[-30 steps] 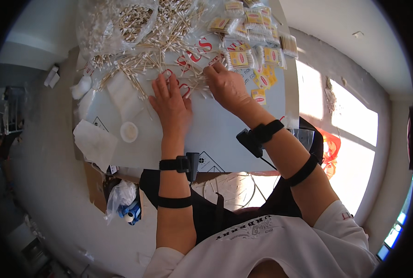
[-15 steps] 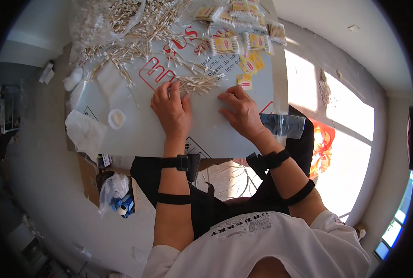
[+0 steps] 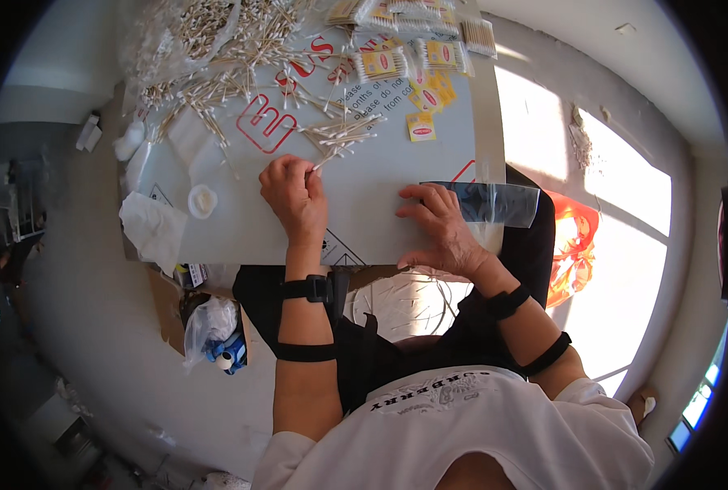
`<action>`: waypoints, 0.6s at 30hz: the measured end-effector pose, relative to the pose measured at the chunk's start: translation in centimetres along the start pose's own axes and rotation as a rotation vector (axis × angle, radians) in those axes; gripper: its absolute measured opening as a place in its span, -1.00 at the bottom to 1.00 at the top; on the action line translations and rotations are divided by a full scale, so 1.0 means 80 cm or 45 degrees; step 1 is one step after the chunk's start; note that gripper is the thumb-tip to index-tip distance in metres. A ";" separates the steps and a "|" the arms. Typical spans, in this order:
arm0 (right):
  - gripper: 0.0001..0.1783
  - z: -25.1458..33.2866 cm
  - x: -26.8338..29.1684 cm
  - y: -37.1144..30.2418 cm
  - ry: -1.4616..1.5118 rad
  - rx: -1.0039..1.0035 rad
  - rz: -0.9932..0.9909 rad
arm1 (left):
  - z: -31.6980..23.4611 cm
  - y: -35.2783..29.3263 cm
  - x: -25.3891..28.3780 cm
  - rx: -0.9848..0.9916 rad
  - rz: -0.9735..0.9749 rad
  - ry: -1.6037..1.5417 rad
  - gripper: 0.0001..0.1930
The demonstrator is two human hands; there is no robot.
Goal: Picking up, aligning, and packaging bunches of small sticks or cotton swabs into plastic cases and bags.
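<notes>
My left hand (image 3: pixel 293 198) is closed at the near end of a small heap of cotton swabs (image 3: pixel 343 135). Its thumb and fingertips pinch the end of a swab that sticks out toward the heap. My right hand (image 3: pixel 444 231) is open, fingers curved and apart, over the table's near edge. Just beyond its knuckles lies a stack of clear plastic bags (image 3: pixel 494 204) at the table's right edge. Small yellow cards (image 3: pixel 421 126) lie beyond my right hand, one apart from the others.
A big plastic bag spills many loose swabs (image 3: pixel 217 41) at the far left. Packed swab bags (image 3: pixel 382 64) with yellow cards sit at the far right. A small round white dish (image 3: pixel 203 202) and a crumpled white tissue (image 3: pixel 151 229) lie left. A red bag (image 3: pixel 574 245) stands right of the table.
My right hand has moved back from near the swab heap toward the plastic bags and opened out. My left hand has drawn slightly nearer and closed on a swab end.
</notes>
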State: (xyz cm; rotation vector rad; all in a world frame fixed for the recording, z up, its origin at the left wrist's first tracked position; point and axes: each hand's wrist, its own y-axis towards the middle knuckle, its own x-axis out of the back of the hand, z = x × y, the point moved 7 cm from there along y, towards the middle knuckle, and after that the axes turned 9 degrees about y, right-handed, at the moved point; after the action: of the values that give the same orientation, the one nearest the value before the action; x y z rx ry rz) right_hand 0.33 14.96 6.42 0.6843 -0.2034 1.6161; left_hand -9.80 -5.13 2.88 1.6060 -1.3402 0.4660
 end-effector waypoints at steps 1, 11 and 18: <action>-0.64 -0.002 0.001 -0.005 0.009 -0.007 -0.005 | 0.002 -0.003 0.001 -0.005 0.009 0.007 -0.75; -0.63 -0.063 0.002 0.015 0.321 -0.276 -0.080 | -0.059 -0.026 -0.006 -0.168 0.208 -0.148 -0.73; -0.63 -0.042 -0.003 0.055 -0.160 -0.008 -0.096 | -0.054 -0.010 -0.011 -0.195 0.283 -0.125 -0.71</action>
State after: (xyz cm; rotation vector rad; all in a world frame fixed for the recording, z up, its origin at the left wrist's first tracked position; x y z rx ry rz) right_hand -4.89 15.69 4.71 0.7809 -0.2707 1.5015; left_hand -8.14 -1.06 3.92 1.3760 -1.5991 0.4103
